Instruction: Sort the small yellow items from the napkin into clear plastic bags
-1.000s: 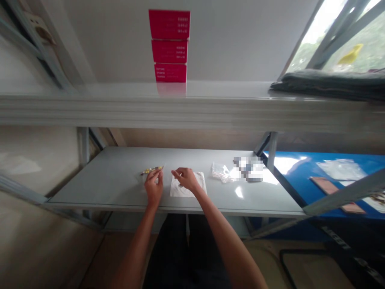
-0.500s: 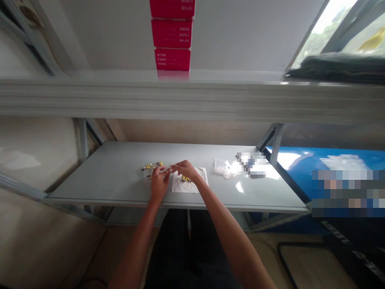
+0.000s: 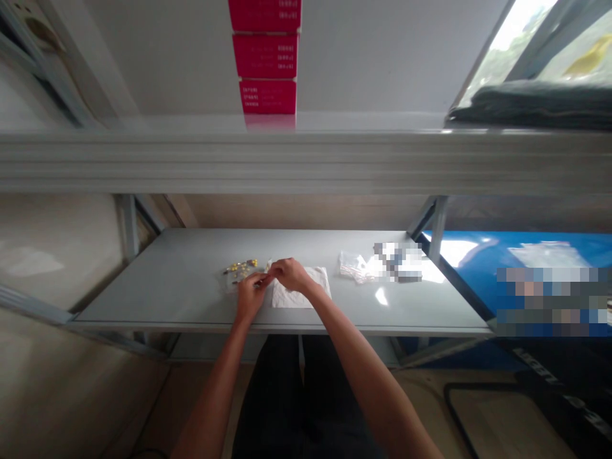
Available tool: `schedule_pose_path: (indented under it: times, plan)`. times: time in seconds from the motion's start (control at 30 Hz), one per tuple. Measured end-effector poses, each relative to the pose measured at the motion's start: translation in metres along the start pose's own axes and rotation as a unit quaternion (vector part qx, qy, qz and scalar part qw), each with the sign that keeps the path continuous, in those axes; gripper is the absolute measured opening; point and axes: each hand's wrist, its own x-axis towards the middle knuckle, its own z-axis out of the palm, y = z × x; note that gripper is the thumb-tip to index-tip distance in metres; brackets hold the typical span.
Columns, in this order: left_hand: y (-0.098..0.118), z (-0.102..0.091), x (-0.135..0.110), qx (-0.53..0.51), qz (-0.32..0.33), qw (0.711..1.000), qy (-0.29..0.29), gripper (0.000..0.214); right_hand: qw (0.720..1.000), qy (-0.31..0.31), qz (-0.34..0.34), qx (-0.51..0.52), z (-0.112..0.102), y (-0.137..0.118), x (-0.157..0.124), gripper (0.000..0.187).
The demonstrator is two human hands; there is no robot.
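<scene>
**Q:** What does this head-camera view show at the centre of the field?

**A:** Two bare forearms reach forward over a grey metal shelf [image 3: 143, 287]. The left hand [image 3: 249, 298] and the right hand [image 3: 289, 275] are together, their fingertips [image 3: 264, 278] meeting just above the near middle of the shelf.

**Q:** Are the hands closed on anything?

**A:** That cannot be told; the fingers hide whatever may lie between them, and any item there is too small to make out.

**Q:** Where are the small objects?

**A:** A cluster of small yellow objects [image 3: 241, 267] lies on the shelf, just beside the left hand and partly on clear plastic. Their exact form is too small to tell. A white paper sheet [image 3: 306, 294] lies flat under the right hand's wrist side, immediately to the right.

**Q:** What else is on the shelf?

**A:** Farther right lie a crumpled clear plastic bag [image 3: 352, 268] and, touching it, a pixelated patch of items [image 3: 398, 262] that cannot be identified.

**Q:** And around the shelf?

**A:** Above runs the front edge of a higher shelf [image 3: 287, 164], bearing three stacked red boxes [image 3: 266, 57] and a folded dark cloth [image 3: 530, 107]. A blue surface [image 3: 461, 251] lies beyond the right end.
</scene>
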Motion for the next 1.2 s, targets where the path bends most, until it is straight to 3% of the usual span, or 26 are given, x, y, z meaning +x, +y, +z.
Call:
schedule_pose_path:
  times: [0.2, 0.4, 0.5, 0.6, 0.7, 0.77, 0.87, 1.0, 1.07, 1.2]
  plan:
    - [0.004, 0.000, 0.000, 0.000, -0.036, 0.999, -0.027, 0.036, 0.993, -0.035, 0.004, -0.115, -0.012, -0.008, -0.008, 0.026]
    - [0.000, 0.001, -0.002, -0.023, -0.066, 0.997, 0.028, 0.037, 0.983, -0.014, 0.059, -0.171, -0.007, -0.019, -0.012, 0.024]
    - [0.003, 0.002, -0.004, 0.000, -0.049, 0.997, 0.054, 0.032, 0.981, 0.001, 0.106, -0.164, -0.006, -0.020, -0.011, 0.021]
    - [0.014, 0.001, -0.006, 0.025, 0.012, 0.999, 0.036, 0.024, 0.986, 0.036, 0.122, -0.105, -0.006, -0.020, -0.010, 0.018]
    - [0.022, -0.001, -0.007, 0.031, 0.080, 0.996, 0.010, 0.020, 0.996, 0.064, 0.057, 0.025, -0.005, -0.018, -0.010, 0.045]
    - [0.021, -0.002, -0.006, 0.031, 0.093, 0.995, 0.036, 0.021, 0.991, 0.071, 0.013, 0.110, -0.004, -0.014, -0.010, 0.051]
    - [0.011, 0.000, -0.004, -0.001, 0.033, 0.997, 0.077, 0.034, 0.976, 0.075, -0.002, 0.203, -0.004, -0.005, -0.013, 0.045]
    - [-0.001, 0.004, -0.002, -0.075, -0.062, 0.995, -0.003, 0.049, 0.960, 0.053, -0.025, 0.275, -0.010, 0.011, -0.019, 0.037]
    - [-0.002, 0.005, -0.003, -0.096, -0.070, 0.993, -0.029, 0.050, 0.957, 0.044, -0.048, 0.282, -0.016, 0.018, -0.024, 0.036]
    - [0.001, 0.004, -0.004, -0.090, -0.061, 0.994, 0.005, 0.047, 0.964, 0.036, -0.036, 0.262, -0.027, 0.030, -0.037, 0.040]
